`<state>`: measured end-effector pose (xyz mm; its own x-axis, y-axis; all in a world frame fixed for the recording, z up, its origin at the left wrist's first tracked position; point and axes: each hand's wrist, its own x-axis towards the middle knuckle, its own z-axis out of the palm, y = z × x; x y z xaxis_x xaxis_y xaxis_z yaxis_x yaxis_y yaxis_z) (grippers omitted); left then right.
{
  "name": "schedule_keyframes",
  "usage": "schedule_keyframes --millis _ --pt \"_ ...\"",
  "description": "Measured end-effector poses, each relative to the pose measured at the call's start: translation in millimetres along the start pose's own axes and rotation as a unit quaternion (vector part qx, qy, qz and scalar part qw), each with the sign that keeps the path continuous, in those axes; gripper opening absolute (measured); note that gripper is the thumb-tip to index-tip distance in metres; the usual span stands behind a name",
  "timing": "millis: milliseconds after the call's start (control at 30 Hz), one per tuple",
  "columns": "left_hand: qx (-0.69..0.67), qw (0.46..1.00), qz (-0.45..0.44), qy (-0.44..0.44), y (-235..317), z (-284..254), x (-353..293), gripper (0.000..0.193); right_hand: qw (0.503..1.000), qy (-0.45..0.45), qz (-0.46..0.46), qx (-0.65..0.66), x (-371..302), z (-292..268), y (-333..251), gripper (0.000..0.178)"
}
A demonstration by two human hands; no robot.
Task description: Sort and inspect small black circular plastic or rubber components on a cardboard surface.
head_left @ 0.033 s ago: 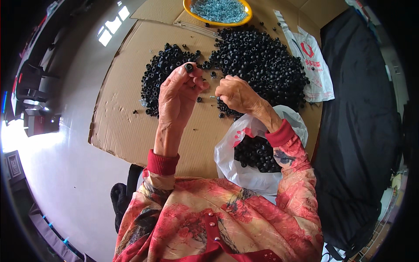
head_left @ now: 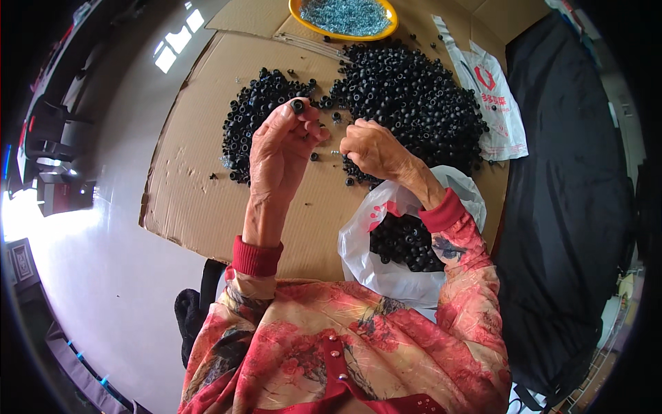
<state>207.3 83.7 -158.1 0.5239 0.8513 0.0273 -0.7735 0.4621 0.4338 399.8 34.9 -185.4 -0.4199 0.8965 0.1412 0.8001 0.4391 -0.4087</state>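
Note:
Between the thumb and fingertips of my left hand [head_left: 281, 148] is a small round black plastic cap [head_left: 298, 106], its hollow end facing up. The other fingers of that hand curl loosely below it. My right hand [head_left: 376, 148] is closed a short way to the right, knuckles up, and whatever its fingertips pinch is hidden. Beside those fingertips lies a tiny metallic piece [head_left: 336, 152], too small to name. A smaller heap of black caps [head_left: 241, 117] lies behind my left hand, and a larger heap of black parts [head_left: 414, 93] spreads beyond my right hand.
A yellow bowl [head_left: 296, 15] of small shiny pieces stands at the far edge of the cardboard [head_left: 200, 165]. Under my right forearm a white plastic bag [head_left: 355, 238] holds more black parts. Another plastic bag [head_left: 507, 131] lies flat at right, near black fabric [head_left: 558, 207].

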Motion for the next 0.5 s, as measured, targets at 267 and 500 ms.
schedule_keyframes --millis 267,500 --pt "0.021 1.000 -0.013 -0.003 -9 -1 -2 0.022 0.996 -0.018 -0.025 -0.088 -4 13 -3 0.007" --pt "0.030 1.000 -0.005 0.001 -7 -2 -5 0.023 0.996 -0.036 -0.011 -0.077 -1 18 -1 0.008"
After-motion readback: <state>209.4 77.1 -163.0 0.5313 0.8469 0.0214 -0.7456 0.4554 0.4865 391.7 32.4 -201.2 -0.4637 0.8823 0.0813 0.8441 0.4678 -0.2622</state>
